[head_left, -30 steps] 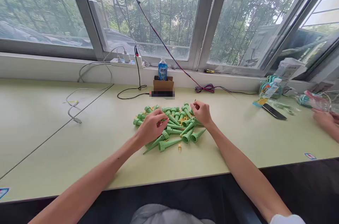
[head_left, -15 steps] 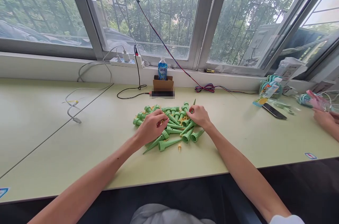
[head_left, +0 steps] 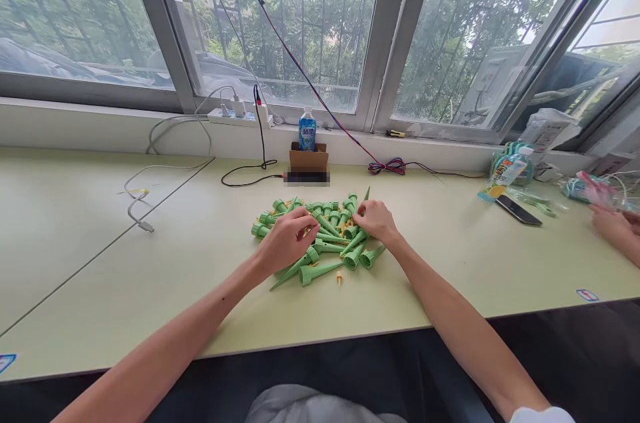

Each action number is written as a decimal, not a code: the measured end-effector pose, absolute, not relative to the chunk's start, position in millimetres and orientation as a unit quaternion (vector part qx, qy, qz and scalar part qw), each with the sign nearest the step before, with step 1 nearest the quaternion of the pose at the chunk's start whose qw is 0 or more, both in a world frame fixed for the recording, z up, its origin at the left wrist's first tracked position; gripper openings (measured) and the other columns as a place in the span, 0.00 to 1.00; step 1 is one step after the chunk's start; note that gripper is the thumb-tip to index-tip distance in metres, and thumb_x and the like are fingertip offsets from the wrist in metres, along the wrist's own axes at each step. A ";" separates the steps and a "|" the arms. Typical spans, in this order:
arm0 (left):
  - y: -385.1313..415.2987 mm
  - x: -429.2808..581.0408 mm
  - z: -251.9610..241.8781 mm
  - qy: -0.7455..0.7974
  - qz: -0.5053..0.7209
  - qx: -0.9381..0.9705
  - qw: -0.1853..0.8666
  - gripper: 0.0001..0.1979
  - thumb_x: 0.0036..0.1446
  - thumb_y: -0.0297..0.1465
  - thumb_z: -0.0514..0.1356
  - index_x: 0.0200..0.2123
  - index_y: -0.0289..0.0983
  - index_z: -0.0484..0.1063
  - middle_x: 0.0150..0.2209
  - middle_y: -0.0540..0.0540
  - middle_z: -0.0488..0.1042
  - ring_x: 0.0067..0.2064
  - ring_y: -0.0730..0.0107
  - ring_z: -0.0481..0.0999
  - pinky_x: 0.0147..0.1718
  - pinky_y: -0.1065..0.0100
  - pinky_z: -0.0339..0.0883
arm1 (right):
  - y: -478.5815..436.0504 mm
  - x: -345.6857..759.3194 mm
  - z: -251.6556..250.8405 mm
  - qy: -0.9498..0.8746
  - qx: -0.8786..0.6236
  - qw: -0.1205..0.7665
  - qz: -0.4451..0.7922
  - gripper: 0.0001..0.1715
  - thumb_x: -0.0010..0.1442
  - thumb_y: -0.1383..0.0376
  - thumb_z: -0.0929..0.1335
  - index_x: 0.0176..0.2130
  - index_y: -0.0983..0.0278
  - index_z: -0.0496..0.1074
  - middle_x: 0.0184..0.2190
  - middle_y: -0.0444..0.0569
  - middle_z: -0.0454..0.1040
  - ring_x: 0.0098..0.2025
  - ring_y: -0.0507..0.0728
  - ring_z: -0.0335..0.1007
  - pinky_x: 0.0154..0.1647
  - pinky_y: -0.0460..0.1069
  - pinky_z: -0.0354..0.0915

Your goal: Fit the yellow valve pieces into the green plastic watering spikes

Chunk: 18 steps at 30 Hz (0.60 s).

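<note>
A heap of green plastic cone spikes [head_left: 325,249] lies on the pale green table [head_left: 200,276], with small yellow bits [head_left: 339,279] mixed in. My left hand [head_left: 286,240] rests on the heap's left side, fingers curled in a pinch over small yellow pieces. My right hand [head_left: 374,219] sits on the heap's right side, fingers closed round a green spike whose tip pokes up behind it.
A small cardboard box [head_left: 309,161] and a blue-labelled bottle [head_left: 307,130] stand at the back by the window sill. Cables [head_left: 250,176] trail across the table's left. A phone [head_left: 517,210] and packets lie at the right, where another person's hand [head_left: 613,226] works.
My right hand has dropped from above the heap's far right down and leftward onto it. My left hand has barely shifted.
</note>
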<state>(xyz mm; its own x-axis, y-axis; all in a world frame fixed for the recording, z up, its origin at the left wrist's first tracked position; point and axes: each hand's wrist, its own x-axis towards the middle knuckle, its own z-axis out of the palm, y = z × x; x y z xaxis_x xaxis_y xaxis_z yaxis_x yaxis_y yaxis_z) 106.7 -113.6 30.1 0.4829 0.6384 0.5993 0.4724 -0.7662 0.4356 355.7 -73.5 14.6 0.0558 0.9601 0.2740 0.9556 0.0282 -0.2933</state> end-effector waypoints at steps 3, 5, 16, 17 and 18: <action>-113.3 107.0 30.4 0.327 0.389 0.855 0.106 0.09 0.63 0.30 0.55 0.31 0.37 0.72 0.31 0.49 0.69 0.24 0.77 0.63 0.28 0.70 0.61 | -73.3 355.4 14.4 -0.686 -0.698 0.204 0.005 0.10 0.58 0.61 0.67 0.33 0.63 0.77 0.35 0.53 0.79 0.39 0.59 0.74 0.33 0.47 0.60; -113.3 106.9 30.5 0.327 0.389 0.855 0.103 0.09 0.63 0.30 0.55 0.31 0.37 0.72 0.31 0.49 0.69 0.24 0.77 0.63 0.28 0.70 0.61 | -73.7 355.2 14.8 -0.686 -0.698 0.204 0.005 0.10 0.58 0.61 0.67 0.33 0.63 0.77 0.35 0.53 0.79 0.39 0.59 0.74 0.33 0.47 0.60; -114.5 107.0 33.2 0.355 0.409 0.827 0.148 0.08 0.62 0.33 0.56 0.35 0.37 0.74 0.31 0.49 0.70 0.25 0.76 0.66 0.26 0.71 0.65 | -77.6 351.3 16.0 -0.692 -0.651 0.313 0.009 0.10 0.61 0.61 0.67 0.34 0.64 0.75 0.24 0.47 0.74 0.29 0.54 0.69 0.32 0.46 0.58; -114.9 107.2 34.4 0.366 0.418 0.813 0.172 0.08 0.62 0.34 0.57 0.38 0.38 0.73 0.31 0.49 0.70 0.26 0.75 0.67 0.25 0.72 0.65 | -79.0 349.4 16.5 -0.697 -0.632 0.339 0.014 0.10 0.61 0.61 0.66 0.34 0.64 0.75 0.22 0.45 0.72 0.27 0.53 0.67 0.32 0.46 0.58; -115.3 107.4 35.7 0.377 0.429 0.797 0.196 0.08 0.61 0.35 0.57 0.40 0.38 0.73 0.30 0.49 0.70 0.26 0.75 0.68 0.24 0.72 0.66 | -80.9 346.9 17.0 -0.703 -0.609 0.367 0.022 0.11 0.61 0.60 0.66 0.34 0.65 0.75 0.20 0.43 0.69 0.24 0.52 0.65 0.31 0.46 0.58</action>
<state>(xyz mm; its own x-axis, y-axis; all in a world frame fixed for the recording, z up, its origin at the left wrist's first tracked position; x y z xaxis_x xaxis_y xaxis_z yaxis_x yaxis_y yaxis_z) 107.4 -115.3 35.7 0.3463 0.7699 0.5360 0.4327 -0.6381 0.6369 346.9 -80.9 17.0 0.0106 0.8722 0.4890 0.8397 0.2577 -0.4780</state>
